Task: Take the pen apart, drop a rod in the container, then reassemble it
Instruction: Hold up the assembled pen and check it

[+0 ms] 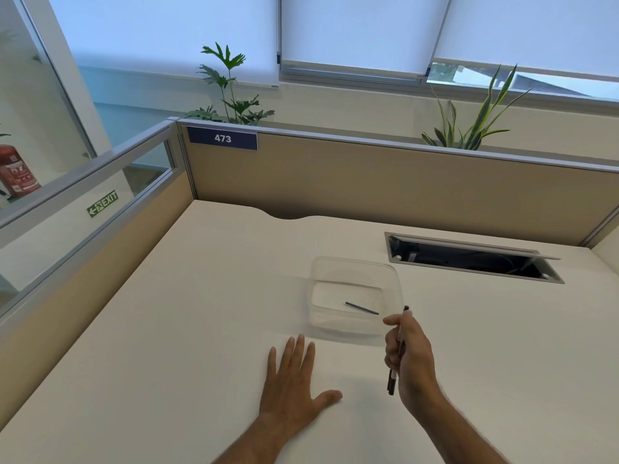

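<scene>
- Nearest, the left hand (294,380) lies flat on the cream desk (167,346), palm down, fingers spread wide and holding nothing.
- Just right of it, the right hand (407,356) is raised a little above the desk with its fingers curled around the pen (398,353), which it holds closed in its grip.
- The pen stands steeply, one dark end poking out above the fingers and the other below the palm; it looks to be in one piece.
- Just beyond both hands sits the clear plastic container (355,269), its near right corner close to the right hand's fingertips.
- A thin dark rod (361,308) lies on the container's floor, slanted, toward the near right part.
- Farther right, an open cable hatch (469,259) is set into the desk, its lid tilted up.
- At the far edge, a beige partition (368,182) carries a blue label reading 473 (222,138).
- Behind the partition stand two green plants (231,88), with window blinds (351,28) above.
</scene>
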The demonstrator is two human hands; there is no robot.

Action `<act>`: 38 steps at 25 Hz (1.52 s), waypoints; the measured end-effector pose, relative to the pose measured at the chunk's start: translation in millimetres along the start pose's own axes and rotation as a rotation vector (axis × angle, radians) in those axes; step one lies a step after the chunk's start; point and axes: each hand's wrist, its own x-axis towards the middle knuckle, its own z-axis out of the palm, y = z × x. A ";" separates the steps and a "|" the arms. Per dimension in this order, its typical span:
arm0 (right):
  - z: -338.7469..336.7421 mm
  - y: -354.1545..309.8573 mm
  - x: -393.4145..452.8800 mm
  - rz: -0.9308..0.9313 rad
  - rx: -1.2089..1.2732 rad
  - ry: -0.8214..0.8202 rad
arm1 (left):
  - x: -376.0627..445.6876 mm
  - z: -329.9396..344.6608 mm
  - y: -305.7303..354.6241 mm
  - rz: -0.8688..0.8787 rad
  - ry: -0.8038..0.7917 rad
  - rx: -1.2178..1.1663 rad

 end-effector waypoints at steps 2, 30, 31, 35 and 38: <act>0.8 -2.1 1.1 0.062 0.021 0.003 | -1.9 5.8 -1.7 0.008 -0.025 0.006; 3.6 -1.7 -2.7 0.071 -0.021 0.085 | -1.0 15.4 -5.0 0.030 0.077 0.039; 3.2 -1.8 -2.2 0.051 -0.028 0.063 | -0.9 15.8 -5.0 0.028 0.078 0.042; -0.2 -1.3 -2.0 -0.042 -0.115 0.003 | -0.8 16.6 -5.4 0.027 0.087 0.044; -7.6 -6.4 -3.1 -0.034 -0.163 0.019 | -0.8 17.7 -6.2 0.027 0.098 0.040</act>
